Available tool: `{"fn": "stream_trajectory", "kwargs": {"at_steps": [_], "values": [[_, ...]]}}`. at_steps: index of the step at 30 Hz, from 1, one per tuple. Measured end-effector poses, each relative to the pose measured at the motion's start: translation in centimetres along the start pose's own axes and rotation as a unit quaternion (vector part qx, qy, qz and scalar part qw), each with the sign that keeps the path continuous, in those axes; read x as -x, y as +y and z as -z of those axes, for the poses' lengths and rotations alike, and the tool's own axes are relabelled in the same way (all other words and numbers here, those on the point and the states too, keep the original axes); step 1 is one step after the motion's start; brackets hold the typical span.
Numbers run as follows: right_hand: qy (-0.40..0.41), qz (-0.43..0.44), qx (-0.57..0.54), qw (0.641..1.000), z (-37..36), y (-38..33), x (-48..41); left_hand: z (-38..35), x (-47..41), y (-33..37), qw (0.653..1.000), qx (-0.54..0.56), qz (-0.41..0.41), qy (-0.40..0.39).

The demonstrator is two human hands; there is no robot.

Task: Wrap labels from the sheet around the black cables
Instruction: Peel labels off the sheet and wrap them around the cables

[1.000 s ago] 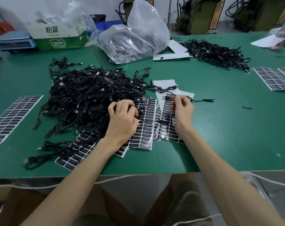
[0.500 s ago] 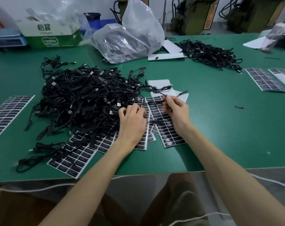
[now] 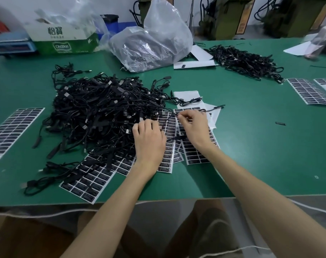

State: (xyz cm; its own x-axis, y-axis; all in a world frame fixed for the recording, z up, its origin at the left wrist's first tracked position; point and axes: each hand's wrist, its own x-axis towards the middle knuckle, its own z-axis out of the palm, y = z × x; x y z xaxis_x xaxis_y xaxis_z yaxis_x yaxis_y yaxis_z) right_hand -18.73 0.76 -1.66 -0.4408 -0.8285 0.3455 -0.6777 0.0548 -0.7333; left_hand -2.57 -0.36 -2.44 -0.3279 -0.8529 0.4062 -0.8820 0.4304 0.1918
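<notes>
- The right hand (image 3: 193, 127) pinches a thin black cable (image 3: 218, 107) between thumb and fingertips (image 3: 179, 116); the other fingers are curled in behind.
- From the pinch, one end of the cable runs right to a plug lying on the table. The other run slants down-left to the left hand (image 3: 149, 140).
- The left hand's fingers are curled downward, and it holds that lower run at the thumb side.
- Both hands hover over a white sheet of black rectangular labels (image 3: 194, 156), which overlaps more such sheets fanned out beneath the wrists.
- Just left of the hands, a large tangled heap of black cables (image 3: 102, 112) spreads over the green table top (image 3: 251, 146) and covers part of the nearest label sheets.
- Bare white backing papers (image 3: 186, 94) lie just beyond the right hand.
- Farther off lie another label sheet at the left edge (image 3: 11, 129), two at the right (image 3: 307, 90), a smaller cable pile (image 3: 246, 60), a crumpled clear plastic bag (image 3: 154, 45) and a green-and-white cardboard box (image 3: 65, 40).
</notes>
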Motion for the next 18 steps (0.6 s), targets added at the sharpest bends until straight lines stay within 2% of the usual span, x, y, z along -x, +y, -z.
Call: {"fn": "stream_trajectory", "kwargs": {"at_steps": [2,6,11,16,18], "values": [[-0.023,0.037,0.095,0.995,0.2,0.1,-0.7,-0.2,0.0,-0.1,1.000,0.018,0.007,0.018],[-0.036,0.071,0.133,0.988,0.2,-0.1,-1.5,-0.1,0.4,-0.3,0.997,0.061,0.010,0.054],[-0.030,-0.010,0.076,0.997,0.9,0.0,-3.8,-0.5,0.5,-0.3,0.997,0.059,-0.004,0.050],[-0.096,-0.025,0.214,0.972,2.1,2.2,-5.0,-0.4,0.4,0.0,0.990,0.099,-0.084,0.055],[-0.101,-0.033,0.201,0.974,2.0,3.0,-4.8,-0.4,0.4,0.2,0.985,0.108,-0.129,0.035]]}}
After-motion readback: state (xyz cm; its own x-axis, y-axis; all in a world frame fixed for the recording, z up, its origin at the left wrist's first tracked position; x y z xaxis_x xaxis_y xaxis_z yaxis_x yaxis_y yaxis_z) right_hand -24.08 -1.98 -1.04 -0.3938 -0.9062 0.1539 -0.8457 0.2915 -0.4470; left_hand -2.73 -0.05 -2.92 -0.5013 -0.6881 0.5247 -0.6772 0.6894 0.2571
